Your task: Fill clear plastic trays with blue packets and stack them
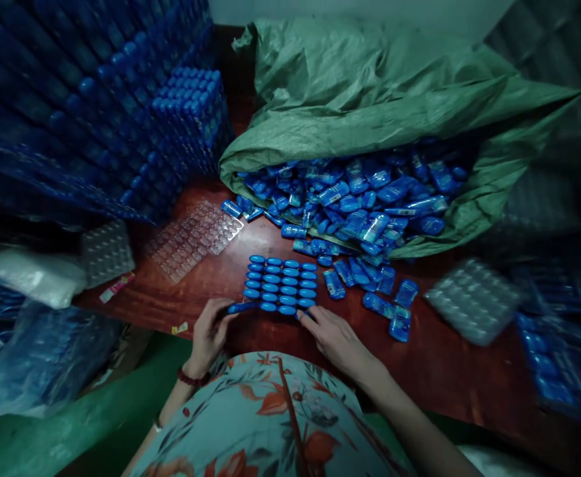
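Note:
On the red-brown table in front of me stand small blue bottles in neat rows, their oval tops facing up. My left hand pinches a single blue bottle lying sideways by the near left corner of the rows. At the near right corner, the fingers of my right hand are closed on the end bottle, which they partly hide. Loose labelled blue bottles lie to the right of the rows. More of them spill out of a big green sack behind.
Tall stacks of blue bottles rise at the back left. Clear blister trays lie left of the rows, a grey tray farther left. Another moulded tray is at the right. Plastic-wrapped packs stand beyond the table's left edge.

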Demonstrator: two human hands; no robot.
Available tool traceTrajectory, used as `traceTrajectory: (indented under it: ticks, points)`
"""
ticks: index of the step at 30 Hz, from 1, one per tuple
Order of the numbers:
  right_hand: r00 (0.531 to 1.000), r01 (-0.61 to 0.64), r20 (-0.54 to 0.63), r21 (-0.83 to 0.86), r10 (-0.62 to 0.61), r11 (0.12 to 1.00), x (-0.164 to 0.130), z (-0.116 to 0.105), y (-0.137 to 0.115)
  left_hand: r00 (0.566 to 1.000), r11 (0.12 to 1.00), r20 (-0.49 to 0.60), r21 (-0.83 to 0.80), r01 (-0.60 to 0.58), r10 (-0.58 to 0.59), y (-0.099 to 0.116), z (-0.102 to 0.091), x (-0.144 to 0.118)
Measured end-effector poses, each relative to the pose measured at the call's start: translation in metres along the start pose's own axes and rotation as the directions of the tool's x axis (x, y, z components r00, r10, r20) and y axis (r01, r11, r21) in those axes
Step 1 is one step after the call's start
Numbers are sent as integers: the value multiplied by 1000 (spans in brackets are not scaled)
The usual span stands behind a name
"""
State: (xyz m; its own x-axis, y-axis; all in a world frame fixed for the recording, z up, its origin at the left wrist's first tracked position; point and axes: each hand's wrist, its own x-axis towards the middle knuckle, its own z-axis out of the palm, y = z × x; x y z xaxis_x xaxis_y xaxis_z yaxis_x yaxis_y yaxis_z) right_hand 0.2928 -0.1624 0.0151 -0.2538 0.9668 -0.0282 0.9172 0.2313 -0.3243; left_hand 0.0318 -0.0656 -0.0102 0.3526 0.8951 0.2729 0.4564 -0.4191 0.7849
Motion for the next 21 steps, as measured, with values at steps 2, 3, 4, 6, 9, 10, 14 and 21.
traceTrajectory:
  ticks: [2,3,4,6,9,10,14,21]
  points:
    - [1000,11,2,-12,-11,1000,4,-2,1,994,997,88,45,-66,62,0,6,3]
    - [1000,15,-13,-21,-15,1000,4,-1,2,986,991,140,79,-104,93,-2,7,6]
    - [999,17,-38,-35,-18,999,4,1,2,973,982,196,117,-149,125,-4,7,8]
    - [993,4,-119,-78,-13,997,1,7,2,929,947,312,184,-263,198,-9,4,12]
    - [962,-61,-272,-124,25,990,-4,19,-1,859,878,414,231,-420,302,-13,-3,17]
    - [948,-86,-315,-124,43,988,-5,23,-3,842,859,427,236,-455,329,-14,-4,18]
    - [896,-120,-439,-96,66,988,-4,34,-5,778,820,507,214,-531,372,-14,0,26]
    - [844,-120,-507,139,175,983,-13,45,-2,750,762,504,245,-599,428,-24,7,18]
